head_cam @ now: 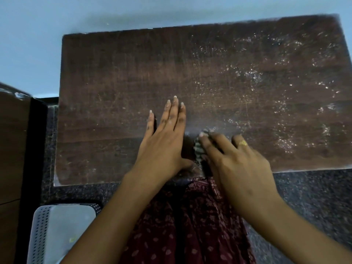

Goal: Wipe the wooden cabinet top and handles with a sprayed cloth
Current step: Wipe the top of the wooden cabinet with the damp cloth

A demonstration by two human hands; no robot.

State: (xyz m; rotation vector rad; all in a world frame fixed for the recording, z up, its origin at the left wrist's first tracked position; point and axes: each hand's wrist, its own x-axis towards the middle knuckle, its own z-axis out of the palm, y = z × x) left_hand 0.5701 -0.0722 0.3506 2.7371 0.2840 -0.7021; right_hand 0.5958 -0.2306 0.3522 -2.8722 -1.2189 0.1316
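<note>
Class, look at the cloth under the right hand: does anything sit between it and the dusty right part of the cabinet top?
Nothing visible does. The cabinet top lies bare from the cloth rightward; the left hand rests on the other side.

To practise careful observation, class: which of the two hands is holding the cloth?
The right hand presses the bunched cloth onto the cabinet top and wears a yellow ring. The left hand lies flat and empty.

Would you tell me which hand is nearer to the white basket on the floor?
Left. The left hand lies flat above and right of the white basket; the right hand, pressing the cloth, is farther right.
</note>
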